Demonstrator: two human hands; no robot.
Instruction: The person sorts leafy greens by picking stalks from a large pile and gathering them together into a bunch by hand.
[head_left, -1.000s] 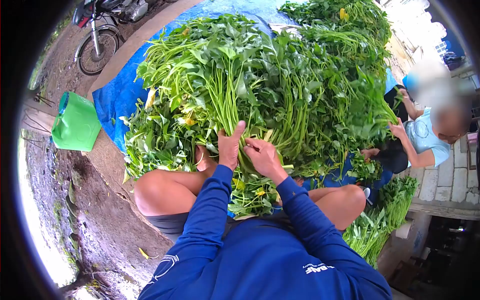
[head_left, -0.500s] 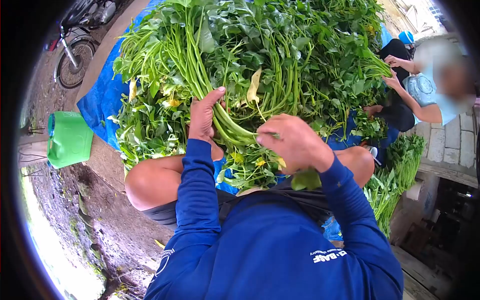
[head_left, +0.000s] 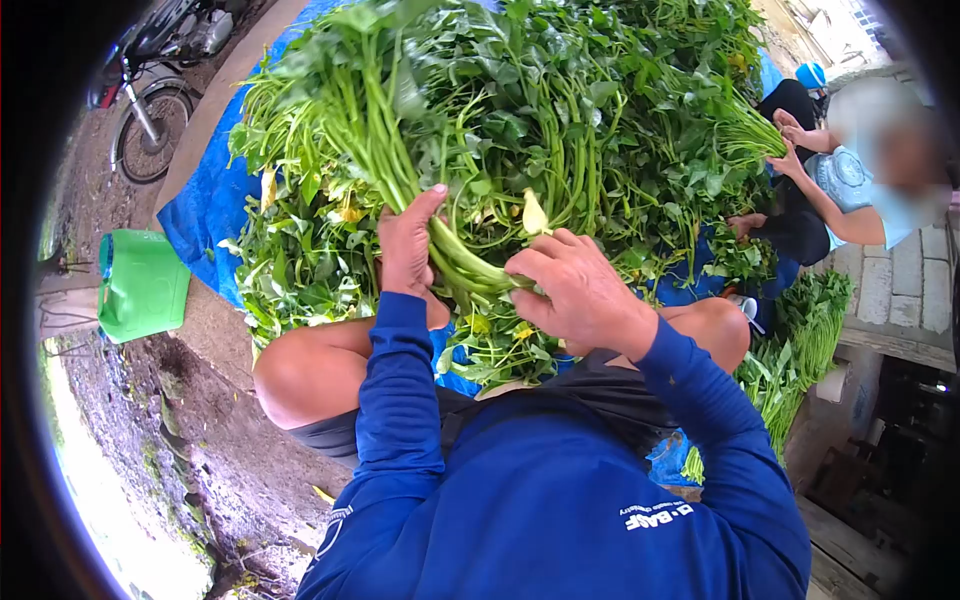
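The left hand [head_left: 408, 245] is closed round the middle of a long green bunch of leafy stems [head_left: 385, 150], with its thumb on top and pointing up. The bunch is over the near left part of a big heap of leafy green plants [head_left: 590, 120]. Its leaves point away from the person and look blurry, and its bare ends bend over to the right.

The right hand [head_left: 575, 285] is at those bare ends. Its fingers are bent, and the thumb and first finger are close together by the stem tips, but I cannot tell if they pinch them. A pale yellow leaf [head_left: 534, 212] is just past this hand.

The person sits with both knees bent out, and has long dark blue cloth sleeves [head_left: 400, 400]. The heap lies on a bright blue plastic sheet [head_left: 205, 215]. To the left is a bright green plastic container [head_left: 145, 285], and past it a motorbike with a round black wheel [head_left: 152, 135].

On the right, another person in a light blue shirt [head_left: 855, 185] holds more green stems with both hands
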